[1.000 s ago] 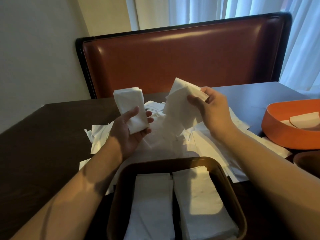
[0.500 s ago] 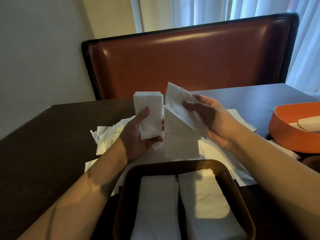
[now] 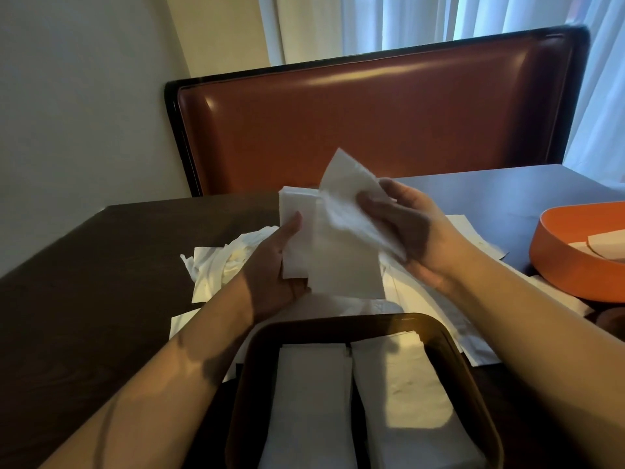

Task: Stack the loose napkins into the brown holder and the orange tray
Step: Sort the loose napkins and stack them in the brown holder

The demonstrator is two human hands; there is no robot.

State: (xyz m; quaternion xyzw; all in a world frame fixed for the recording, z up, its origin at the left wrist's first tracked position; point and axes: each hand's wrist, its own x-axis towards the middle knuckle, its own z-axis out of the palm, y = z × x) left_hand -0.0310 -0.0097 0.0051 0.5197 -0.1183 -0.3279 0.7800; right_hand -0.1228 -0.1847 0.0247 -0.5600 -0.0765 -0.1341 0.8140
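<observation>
**Both hands holding napkins above the brown holder**

Left hand grips a folded napkin stack, thumb on the front face, fingers curled behind it; stack held upright. Right hand pinches a single napkin near its top, thumb on the near side, fingers behind; the sheet hangs down, partly unfolded, top corner sticking up, slightly motion-blurred. The single napkin overlaps the right edge of the stack held by the left hand; the two look to be touching, can't tell for sure.

Brown holder sits just below and nearer than both hands, between the forearms. Two neat piles of folded napkins lie side by side in it, filling most of the inside.

Loose napkins are scattered on the dark tabletop under and behind the hands: a crumpled heap left of the left hand, flatter sheets spreading under and right of the right wrist.

Orange tray is well right of the right hand, cut by the frame edge; at least one white napkin lies inside.

Beyond the hands: red-brown padded seat back, white curtain behind it, plain wall to the left.
</observation>
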